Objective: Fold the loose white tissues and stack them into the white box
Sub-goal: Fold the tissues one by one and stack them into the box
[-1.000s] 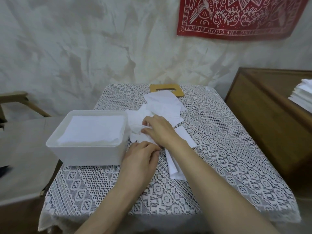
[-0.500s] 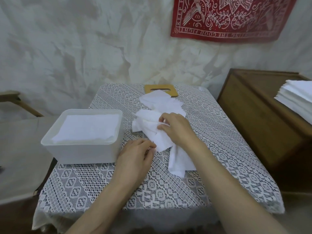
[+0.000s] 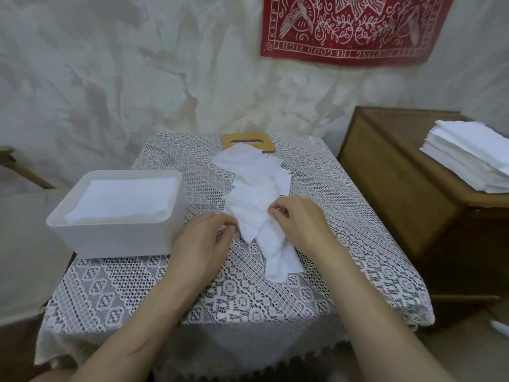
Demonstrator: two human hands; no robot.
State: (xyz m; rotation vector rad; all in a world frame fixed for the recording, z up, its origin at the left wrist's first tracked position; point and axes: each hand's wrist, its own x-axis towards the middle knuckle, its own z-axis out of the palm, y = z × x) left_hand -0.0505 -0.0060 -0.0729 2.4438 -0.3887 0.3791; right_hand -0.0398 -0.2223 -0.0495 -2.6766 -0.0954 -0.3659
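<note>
Loose tissues (image 3: 256, 188): crumpled, overlapping white sheets strewn mid-worktop (image 3: 325, 188), just right of the white box (image 3: 110, 238), which holds a flat folded stack (image 3: 124, 197). Left hand (image 3: 203, 241) grip pinches the top sheet (image 3: 249, 213) at its left edge; right hand (image 3: 300, 219) grip pinches its right edge.

The left grip (image 3: 203, 238) and right grip (image 3: 300, 219) are bare hands. The left forearm (image 3: 154, 321) and right forearm (image 3: 371, 299) are bare to the edge of view.

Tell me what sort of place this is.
Probably a room in a home: a lace tablecloth is spread under the work, a red printed wall hanging is up behind it, and a wooden cabinet stands alongside.
</note>
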